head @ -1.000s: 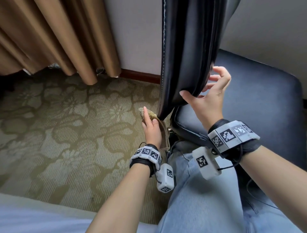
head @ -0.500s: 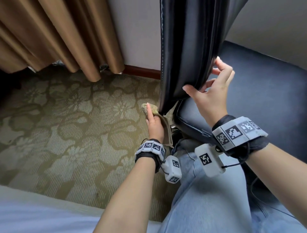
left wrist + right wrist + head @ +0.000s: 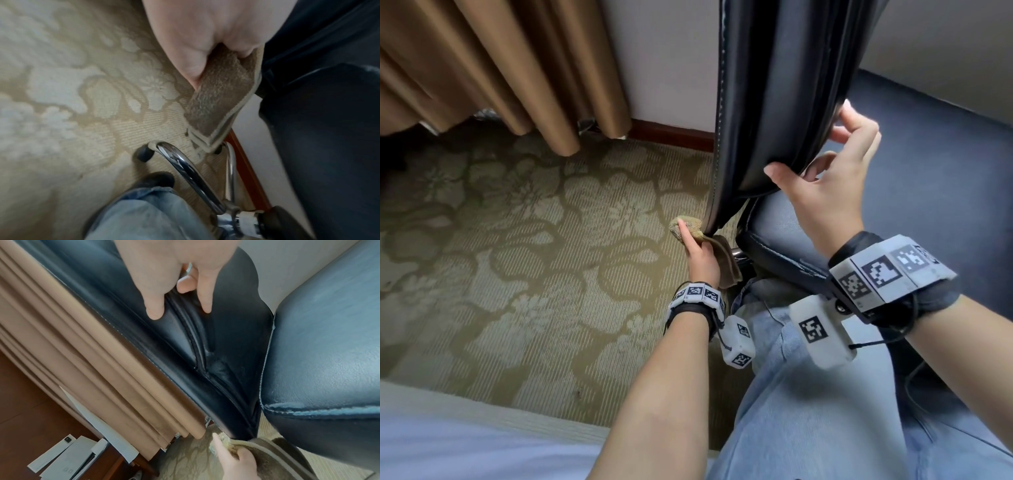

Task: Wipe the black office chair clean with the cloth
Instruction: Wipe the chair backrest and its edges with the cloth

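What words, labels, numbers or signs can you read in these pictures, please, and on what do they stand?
No words or numbers can be read.
Wrist bands: black-and-white square code markers, no letters.
Camera boxes: the same markers.
White papers on the floor by the curtain: small dark marks, too blurred to read.
Chair and cloth: no label visible.

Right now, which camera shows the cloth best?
The left wrist view: the cloth fills the frame centre, hanging folded from the left hand. The head view shows it small and bunched against the chair back's lower edge; the right wrist view catches only a corner.
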`<state>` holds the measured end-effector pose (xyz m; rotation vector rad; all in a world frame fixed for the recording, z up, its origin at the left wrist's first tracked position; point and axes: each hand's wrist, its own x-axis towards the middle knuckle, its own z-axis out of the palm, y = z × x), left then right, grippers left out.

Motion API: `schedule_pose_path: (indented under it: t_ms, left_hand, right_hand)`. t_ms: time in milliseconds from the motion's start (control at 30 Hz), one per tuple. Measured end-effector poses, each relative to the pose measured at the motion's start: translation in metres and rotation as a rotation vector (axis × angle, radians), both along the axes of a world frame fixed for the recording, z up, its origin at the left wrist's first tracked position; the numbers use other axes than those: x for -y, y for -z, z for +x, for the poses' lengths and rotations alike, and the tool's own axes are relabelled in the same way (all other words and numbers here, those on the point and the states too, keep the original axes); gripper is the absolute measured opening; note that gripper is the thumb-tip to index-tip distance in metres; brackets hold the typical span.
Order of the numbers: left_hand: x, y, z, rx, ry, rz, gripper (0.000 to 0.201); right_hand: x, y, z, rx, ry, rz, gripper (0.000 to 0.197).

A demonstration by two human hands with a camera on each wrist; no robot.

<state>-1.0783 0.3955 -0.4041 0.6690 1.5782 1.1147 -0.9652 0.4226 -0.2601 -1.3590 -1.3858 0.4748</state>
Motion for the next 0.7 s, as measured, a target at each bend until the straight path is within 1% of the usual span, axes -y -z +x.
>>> schedule_pose_path:
  t_ms: [200, 467, 700]
  left_hand:
    - [-0.005, 0.002, 0.001, 0.006, -0.040, 0.094, 0.063]
    - [-0.004, -0.006, 0.011, -0.013, -0.075, 0.247, 0.057]
    - [-0.020, 0.003, 0.016, 0.070, -0.214, 0.177, 0.051]
  right_hand:
    - [-0.001, 0.000, -0.003, 0.012, 0.007, 0.009, 0.080]
    - [-0.003, 0.001, -0.005, -0.006, 0.020, 0.034, 0.078]
    - [-0.005, 0.010, -0.001, -0.012, 0.008, 0.070, 0.079]
